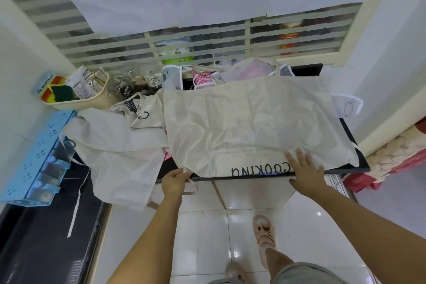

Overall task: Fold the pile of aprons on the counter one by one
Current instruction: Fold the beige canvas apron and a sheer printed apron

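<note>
A cream apron (251,122) printed COOKING lies spread flat on the dark counter (355,166), its near edge at the counter's front. My left hand (174,181) pinches the apron's near left corner at the counter edge, with a strap hanging below it. My right hand (306,167) rests flat, fingers straight, on the near right part of the apron beside the lettering. More cream aprons (115,147) lie crumpled to the left and hang over the counter edge. Pink and white aprons (230,74) are heaped behind.
A cream basket (90,99) with sponges and packets and several glass jars (129,80) stand at the back left. A blue rack (39,157) sits on the left wall. A barred window runs behind. A patterned cloth (396,157) lies at the right. White tiled floor lies below.
</note>
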{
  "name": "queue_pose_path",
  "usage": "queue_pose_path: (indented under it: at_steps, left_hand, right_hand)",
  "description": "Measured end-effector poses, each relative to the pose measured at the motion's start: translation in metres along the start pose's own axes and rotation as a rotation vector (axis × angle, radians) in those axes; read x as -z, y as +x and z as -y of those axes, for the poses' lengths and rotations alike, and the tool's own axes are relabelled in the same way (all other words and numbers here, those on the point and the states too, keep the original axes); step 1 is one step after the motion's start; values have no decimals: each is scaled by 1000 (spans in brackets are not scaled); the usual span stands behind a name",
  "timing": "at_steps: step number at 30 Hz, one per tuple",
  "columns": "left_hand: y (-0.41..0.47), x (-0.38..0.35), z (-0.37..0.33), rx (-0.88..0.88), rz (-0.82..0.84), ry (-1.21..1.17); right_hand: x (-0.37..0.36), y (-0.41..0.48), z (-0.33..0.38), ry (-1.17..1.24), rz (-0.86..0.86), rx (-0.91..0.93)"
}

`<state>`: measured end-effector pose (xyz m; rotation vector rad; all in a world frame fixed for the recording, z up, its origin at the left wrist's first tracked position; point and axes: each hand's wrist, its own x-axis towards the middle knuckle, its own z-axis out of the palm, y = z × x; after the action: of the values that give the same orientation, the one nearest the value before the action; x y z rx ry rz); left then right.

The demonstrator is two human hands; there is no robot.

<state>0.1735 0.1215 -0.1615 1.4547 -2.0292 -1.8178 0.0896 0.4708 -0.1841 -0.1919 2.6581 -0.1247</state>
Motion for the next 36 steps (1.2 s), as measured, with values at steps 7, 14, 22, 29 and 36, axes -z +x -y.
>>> queue_pose_path:
  at_steps: [7, 14, 22, 29, 36]
  left_hand:
    - [2, -1, 7, 52, -46, -21]
    - [-5, 5, -25, -44, 27, -291]
    - [-26, 68, -92, -433, 335, 278]
    - [5, 105, -77, -217, 211, 947]
    - [-41, -12, -51, -575, 86, 770]
  right_hand:
    - [6, 6, -2, 18, 44, -16]
    - [8, 6, -5, 18, 42, 6]
    - [10, 8, -15, -7, 30, 62]
    - [9, 6, -17, -34, 43, 80]
    - [21, 8, -1, 174, 11, 103]
